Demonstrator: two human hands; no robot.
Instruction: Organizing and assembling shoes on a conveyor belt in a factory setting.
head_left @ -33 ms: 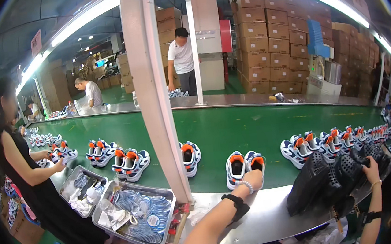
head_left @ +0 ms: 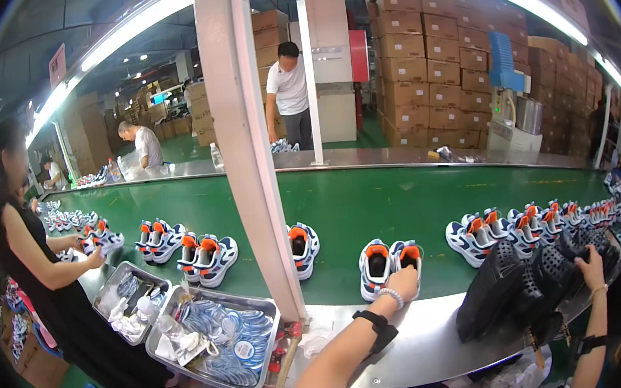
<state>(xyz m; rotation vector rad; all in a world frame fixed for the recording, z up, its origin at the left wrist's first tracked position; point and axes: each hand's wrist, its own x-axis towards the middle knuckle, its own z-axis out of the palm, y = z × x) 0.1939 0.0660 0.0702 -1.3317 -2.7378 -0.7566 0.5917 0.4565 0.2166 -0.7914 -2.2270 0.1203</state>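
Note:
A pair of white and navy sneakers with orange linings stands on the green conveyor belt (head_left: 340, 191) in front of me. My left hand (head_left: 401, 284), with a beaded bracelet and a black wristband, is closed at the near end of the right sneaker (head_left: 409, 255); its fingers reach the shoe's opening and are partly hidden. The left sneaker (head_left: 374, 268) stands beside it. Farther right, my right hand (head_left: 593, 268) is closed at the edge of a black piece with a perforated top (head_left: 550, 275), one of several in a row along the metal ledge.
More sneakers (head_left: 472, 240) line the belt to the right and left. A pale post (head_left: 242, 141) rises left of my arm. Two metal trays (head_left: 265, 348) hold blue-and-white pieces. A person in black (head_left: 40, 257) handles sneakers at the left. Stacked cartons (head_left: 407, 69) stand beyond.
The right sneaker at my left hand has shifted slightly to the right. The person at the left has moved the sneakers in their hands a little. My right hand stays in place.

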